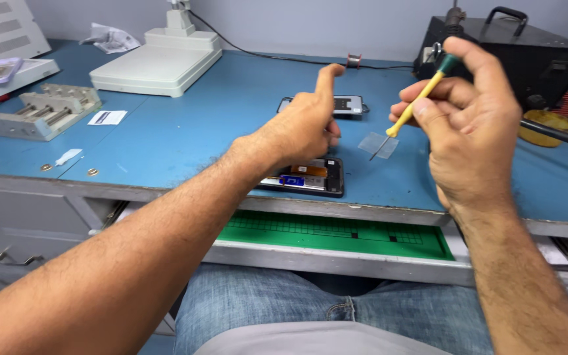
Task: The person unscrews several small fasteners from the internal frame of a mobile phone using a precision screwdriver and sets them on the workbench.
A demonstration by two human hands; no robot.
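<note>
Two hands of mine hang over the blue worktop (185, 131), and I go down by size from there. At its far right corner stands a black box with a handle (534, 56); toward the far left sits a white flat-based stand (156, 62), and near the left edge a grey metal clamp jig (37, 112). Below the near edge a drawer stands pulled out with a green gridded mat (336, 233) in it. Close to that near edge, about the middle, lies an opened phone (307, 179) showing its insides, partly under my left hand (304, 125); a second phone (346, 105) lies farther back, beyond that hand. My left hand floats above the opened phone, forefinger stretched out toward the far edge, other fingers curled in, gripping nothing. My right hand (471, 118) pinches a small yellow-handled screwdriver (415, 105) between thumb and fingertips, its tip slanting down over a little clear square of film (379, 143) just right of the opened phone.
</note>
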